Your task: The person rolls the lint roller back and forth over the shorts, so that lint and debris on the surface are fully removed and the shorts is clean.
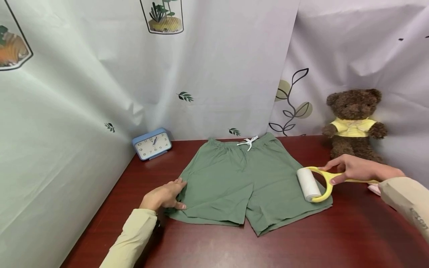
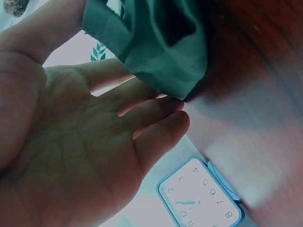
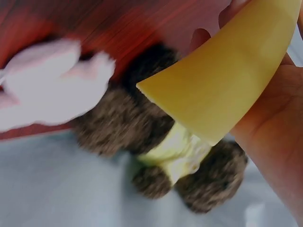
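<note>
Green shorts (image 1: 218, 182) with a white drawstring (image 1: 248, 142) lie spread out flat, waistband at the far side. At the edge of their left leg rests my left hand (image 1: 165, 196), fingers extended and thumb apart; the left wrist view shows green cloth (image 2: 161, 52) against the fingers of that hand (image 2: 80, 127). My right hand (image 1: 356, 169) grips the yellow handle of a lint roller (image 1: 308, 185), whose white roll lies on the right leg of the shorts. The end of the yellow handle (image 3: 222, 75) fills much of the right wrist view.
A blue clock (image 1: 152, 144) stands at the back left of the dark red table (image 1: 207, 247). A brown teddy bear (image 1: 353, 108) in a yellow top sits at the back right. A pink fluffy thing (image 3: 57, 85) lies near it, mostly hidden by my sleeve in the head view.
</note>
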Motion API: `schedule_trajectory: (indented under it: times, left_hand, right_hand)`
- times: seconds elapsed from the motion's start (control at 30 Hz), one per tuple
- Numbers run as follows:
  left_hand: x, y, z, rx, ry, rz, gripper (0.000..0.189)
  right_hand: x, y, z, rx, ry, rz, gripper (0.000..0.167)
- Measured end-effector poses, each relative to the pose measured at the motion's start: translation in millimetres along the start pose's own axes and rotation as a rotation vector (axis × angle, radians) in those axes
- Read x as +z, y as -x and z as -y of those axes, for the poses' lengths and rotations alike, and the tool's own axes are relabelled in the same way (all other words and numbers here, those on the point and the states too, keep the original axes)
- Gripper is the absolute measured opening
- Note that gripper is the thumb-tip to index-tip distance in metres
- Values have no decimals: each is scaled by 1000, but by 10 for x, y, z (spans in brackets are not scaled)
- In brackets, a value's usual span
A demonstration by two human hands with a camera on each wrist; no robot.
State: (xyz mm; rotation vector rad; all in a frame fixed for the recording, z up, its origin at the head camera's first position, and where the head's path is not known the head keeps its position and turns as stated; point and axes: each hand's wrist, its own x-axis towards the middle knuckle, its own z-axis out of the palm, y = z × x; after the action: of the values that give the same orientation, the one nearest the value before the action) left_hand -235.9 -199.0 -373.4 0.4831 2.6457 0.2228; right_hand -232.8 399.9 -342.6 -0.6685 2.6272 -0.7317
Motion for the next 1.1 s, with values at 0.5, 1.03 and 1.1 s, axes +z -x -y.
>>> schedule_trajectory:
  times: [0.5, 1.03, 1.1]
  left_hand:
    - [-13, -1, -25, 1, -7, 8, 87]
    - [-16, -17, -24, -2, -5, 9, 88]
    - [-20, -12, -9, -5, -8, 7, 88]
  right_hand:
    - [-65, 81, 101, 40, 212, -104, 50]
    - [74, -566, 1253, -151, 249, -282, 47]
    - [162, -738, 1415, -174, 237, -260, 49]
